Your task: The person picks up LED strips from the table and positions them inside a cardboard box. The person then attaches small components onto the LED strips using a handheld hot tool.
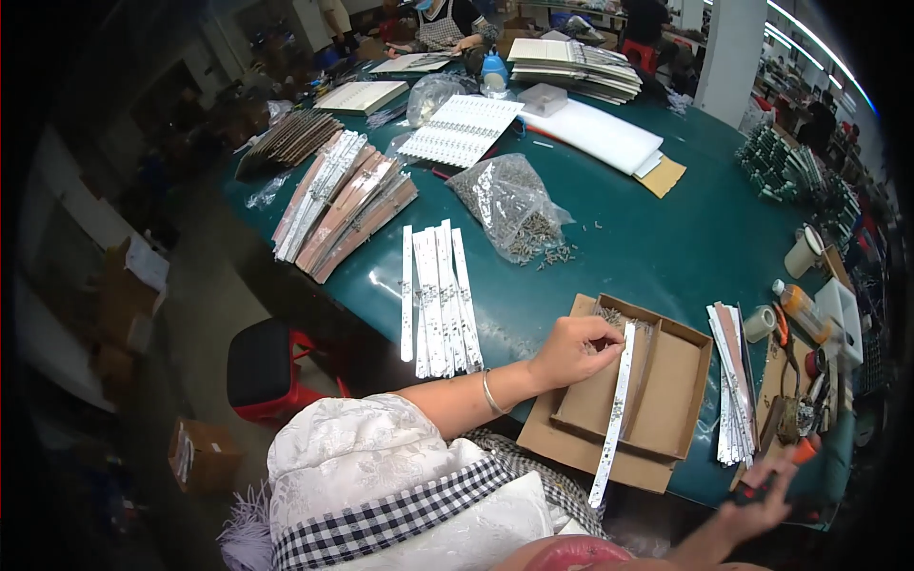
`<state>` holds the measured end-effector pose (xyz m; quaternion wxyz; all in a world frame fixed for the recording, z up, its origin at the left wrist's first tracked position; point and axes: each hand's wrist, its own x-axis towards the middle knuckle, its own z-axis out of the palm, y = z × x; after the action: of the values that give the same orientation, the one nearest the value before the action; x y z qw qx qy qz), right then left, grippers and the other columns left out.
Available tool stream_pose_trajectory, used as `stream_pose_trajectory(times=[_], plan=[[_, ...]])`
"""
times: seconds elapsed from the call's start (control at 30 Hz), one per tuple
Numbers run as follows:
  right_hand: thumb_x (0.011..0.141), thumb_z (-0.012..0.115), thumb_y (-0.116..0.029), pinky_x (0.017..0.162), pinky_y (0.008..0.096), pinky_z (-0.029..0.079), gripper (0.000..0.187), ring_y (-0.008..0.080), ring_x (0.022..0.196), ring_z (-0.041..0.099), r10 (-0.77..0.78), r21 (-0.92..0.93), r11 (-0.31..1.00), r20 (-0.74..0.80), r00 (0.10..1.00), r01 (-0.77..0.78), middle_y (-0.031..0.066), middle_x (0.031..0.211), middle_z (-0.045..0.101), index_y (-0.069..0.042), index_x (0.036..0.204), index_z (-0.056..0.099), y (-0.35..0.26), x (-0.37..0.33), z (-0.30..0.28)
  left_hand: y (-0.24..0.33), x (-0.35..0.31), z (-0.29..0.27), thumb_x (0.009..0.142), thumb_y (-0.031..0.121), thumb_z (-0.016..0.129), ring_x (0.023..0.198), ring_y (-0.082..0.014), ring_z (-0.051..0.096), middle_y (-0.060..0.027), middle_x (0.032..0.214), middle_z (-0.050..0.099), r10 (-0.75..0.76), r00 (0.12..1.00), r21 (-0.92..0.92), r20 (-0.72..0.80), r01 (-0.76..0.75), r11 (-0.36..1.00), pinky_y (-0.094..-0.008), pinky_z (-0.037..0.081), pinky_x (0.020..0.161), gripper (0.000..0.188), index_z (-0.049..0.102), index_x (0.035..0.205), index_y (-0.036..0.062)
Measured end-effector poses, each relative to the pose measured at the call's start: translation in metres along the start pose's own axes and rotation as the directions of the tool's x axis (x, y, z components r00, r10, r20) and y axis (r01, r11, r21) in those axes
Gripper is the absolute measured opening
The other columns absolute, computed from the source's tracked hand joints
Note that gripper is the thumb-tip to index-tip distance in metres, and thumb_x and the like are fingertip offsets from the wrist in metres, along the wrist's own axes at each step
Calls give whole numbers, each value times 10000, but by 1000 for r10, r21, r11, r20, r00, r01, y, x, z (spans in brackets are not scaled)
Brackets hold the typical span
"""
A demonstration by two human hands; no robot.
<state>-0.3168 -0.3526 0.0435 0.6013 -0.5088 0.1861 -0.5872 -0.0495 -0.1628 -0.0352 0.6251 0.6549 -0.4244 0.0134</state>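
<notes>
My left hand point(571, 354) pinches the upper end of a long, narrow white strip point(614, 428) with small dark marks. The strip slants down across a shallow divided cardboard box point(666, 385), and its lower end passes over the box's near edge. Small metal-coloured parts lie in the far left of the box, partly behind my fingers. At the lower right, my right hand point(752, 514) is smeared by motion. A dark and red object point(752, 490) shows at its fingers, and an orange piece point(807, 449) is near the fingertips; whether either is held cannot be seen.
Similar white strips point(440, 300) lie left of the box, more point(731, 390) right of it. Beyond are a clear bag of small parts point(509, 205), stacked strips point(343, 205) and a white slab point(595, 133). A bottle point(800, 309) and tools crowd the right edge. A person point(443, 24) sits opposite.
</notes>
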Motion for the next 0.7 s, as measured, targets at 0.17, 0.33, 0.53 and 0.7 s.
stream_pose_trajectory(times=[0.17, 0.33, 0.53, 0.7], plan=[[1047, 451, -358, 717, 405, 519, 270, 242, 794, 573, 32, 154, 983, 398, 917, -101, 76, 993, 557, -99, 1106, 501, -100, 46, -118, -4, -4, -2, 809, 47, 740, 669, -151, 667, -99, 794, 708, -2, 1000, 40, -3, 2, 999, -264, 521, 602, 108, 720, 909, 10], [1036, 489, -325, 773, 536, 551, 217, 239, 867, 582, 343, 39, 911, 483, 806, -411, 71, 981, 558, -111, 1034, 521, -113, 29, -159, -2, -2, 3, 806, 24, 739, 680, -152, 673, -103, 816, 720, 38, 999, 22, -30, -37, 999, -262, 521, 602, 123, 730, 928, 18], [1008, 510, -71, 502, 216, 386, 457, 83, 496, 409, 14, -224, 974, -39, 999, -22, 23, 612, 447, 46, 1424, 362, -8, -52, -27, -1, -3, 2, 792, 10, 748, 694, -157, 684, -101, 806, 720, 64, 998, 16, -21, -64, 998, -266, 522, 601, 121, 729, 911, 18], [921, 566, -12, 499, 232, 392, 528, 85, 519, 444, 159, -43, 987, 68, 985, -157, 43, 738, 521, 49, 1408, 370, 40, -94, 11, -2, -9, 4, 780, 13, 756, 698, -164, 688, -99, 793, 714, 96, 995, 25, 4, -96, 995, -266, 526, 607, 107, 723, 881, 13]])
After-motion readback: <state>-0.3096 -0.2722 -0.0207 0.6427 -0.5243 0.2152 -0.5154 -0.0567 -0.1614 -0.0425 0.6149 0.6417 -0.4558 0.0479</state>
